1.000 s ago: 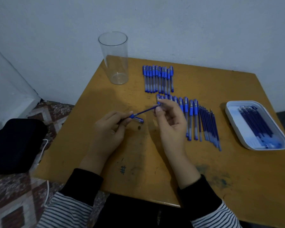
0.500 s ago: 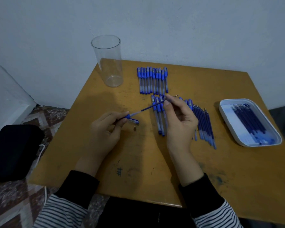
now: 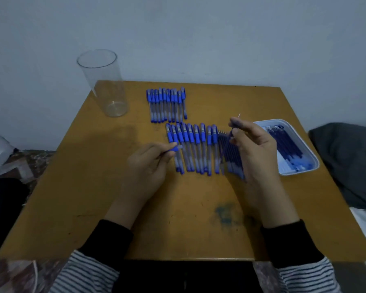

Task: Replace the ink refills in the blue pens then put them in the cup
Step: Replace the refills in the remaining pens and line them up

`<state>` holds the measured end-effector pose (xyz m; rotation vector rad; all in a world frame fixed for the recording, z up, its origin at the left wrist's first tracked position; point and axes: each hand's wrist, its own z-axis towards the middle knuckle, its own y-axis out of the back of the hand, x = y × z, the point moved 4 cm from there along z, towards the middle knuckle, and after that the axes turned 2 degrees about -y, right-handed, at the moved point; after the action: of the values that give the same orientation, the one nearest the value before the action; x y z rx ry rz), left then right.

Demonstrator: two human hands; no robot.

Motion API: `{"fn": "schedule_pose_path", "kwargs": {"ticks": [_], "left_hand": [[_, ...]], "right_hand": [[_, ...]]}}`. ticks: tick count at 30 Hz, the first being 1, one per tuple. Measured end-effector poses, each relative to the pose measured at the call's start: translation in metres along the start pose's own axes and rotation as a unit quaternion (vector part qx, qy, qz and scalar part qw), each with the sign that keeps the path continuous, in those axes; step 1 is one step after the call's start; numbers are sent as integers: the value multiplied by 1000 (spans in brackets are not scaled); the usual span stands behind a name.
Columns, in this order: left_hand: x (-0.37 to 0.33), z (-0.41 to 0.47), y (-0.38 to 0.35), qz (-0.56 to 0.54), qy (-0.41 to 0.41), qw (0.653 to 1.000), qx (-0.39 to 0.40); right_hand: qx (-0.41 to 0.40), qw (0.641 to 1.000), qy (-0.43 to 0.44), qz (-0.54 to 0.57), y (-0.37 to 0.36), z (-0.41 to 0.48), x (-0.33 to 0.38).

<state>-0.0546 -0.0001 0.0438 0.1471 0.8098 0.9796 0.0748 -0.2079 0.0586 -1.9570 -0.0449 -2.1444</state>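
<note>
Two hands are working above a wooden table [image 3: 93,187], with stained wood showing wide between them and the near edge. A white tray [image 3: 311,157] of refills is sitting at the right edge. The clear cup [image 3: 106,85] is standing on the far left corner. Two rows of blue pens [image 3: 190,149] are lying mid-table, loose refills [image 3: 225,157] just beside them. The left hand [image 3: 148,166] is pinching a pen barrel [image 3: 173,149], and the right hand [image 3: 256,149] is pinching a thin refill [image 3: 232,132].
</note>
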Motion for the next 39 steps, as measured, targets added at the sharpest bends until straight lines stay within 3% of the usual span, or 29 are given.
{"fn": "schedule_pose_path", "kwargs": {"ticks": [4,8,20,39], "left_hand": [[-13,4,-33,-33,-24,999,18],[-20,10,-58,-36,20,997,68],[-28,15,-80,-16,29,993,117],[-28,16,-81,4,19,994,111]], "right_hand": [[24,997,-38,-67,33,11,6],[47,984,-86,-151,52,14,5],[-29,917,-3,-398,39,2,-12],[-19,871,25,-490,28,3,-22]]}}
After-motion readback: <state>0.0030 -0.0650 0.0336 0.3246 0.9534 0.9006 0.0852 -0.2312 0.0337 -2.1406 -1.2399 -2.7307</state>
